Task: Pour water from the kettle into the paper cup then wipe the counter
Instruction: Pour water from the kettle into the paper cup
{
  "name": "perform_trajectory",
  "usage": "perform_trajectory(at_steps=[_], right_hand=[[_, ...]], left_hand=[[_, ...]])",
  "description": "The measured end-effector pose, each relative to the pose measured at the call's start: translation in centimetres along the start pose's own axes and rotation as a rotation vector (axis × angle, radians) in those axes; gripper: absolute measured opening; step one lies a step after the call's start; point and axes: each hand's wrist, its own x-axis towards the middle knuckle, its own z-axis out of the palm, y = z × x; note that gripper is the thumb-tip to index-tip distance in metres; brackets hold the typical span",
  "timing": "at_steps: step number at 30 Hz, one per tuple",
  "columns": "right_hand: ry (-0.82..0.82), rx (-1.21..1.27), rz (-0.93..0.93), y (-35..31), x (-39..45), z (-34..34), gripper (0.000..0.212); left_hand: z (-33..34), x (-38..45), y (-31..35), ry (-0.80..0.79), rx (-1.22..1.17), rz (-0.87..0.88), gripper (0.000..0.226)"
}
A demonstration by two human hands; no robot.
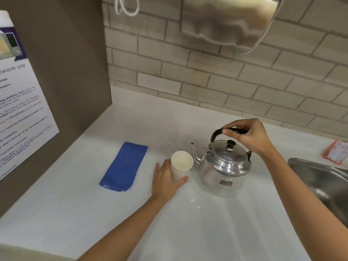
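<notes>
A shiny metal kettle with a black lid knob stands upright on the white counter, spout pointing left. My right hand is closed around its black handle from above. Just left of the spout stands a white paper cup, upright and seemingly empty. My left hand wraps the cup's lower side from the left. A folded blue cloth lies flat on the counter further left, untouched.
A steel sink sits at the right edge, with a red-and-white packet behind it. A brown side panel with a printed notice bounds the left. A metal dispenser hangs on the brick wall above.
</notes>
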Motion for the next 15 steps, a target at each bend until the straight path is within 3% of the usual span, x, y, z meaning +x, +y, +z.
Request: perform_trajectory(at_steps=[3,10,15], right_hand=[[-0.073,-0.108,-0.071,-1.3,-0.8,-0.4,0.027],[-0.108,-0.346,-0.19,-2.9,-1.9,-0.4,0.013],[-0.113,-0.414,-0.216,-4.0,-1.9,-0.4,0.017]], left_hand=[[-0.2,0.0,0.0,0.004,0.052,0.021,0.072],[0.1,0.0,-0.3,0.001,0.133,0.079,0.064],[0.1,-0.1,-0.4,0.007,0.132,0.091,0.063]])
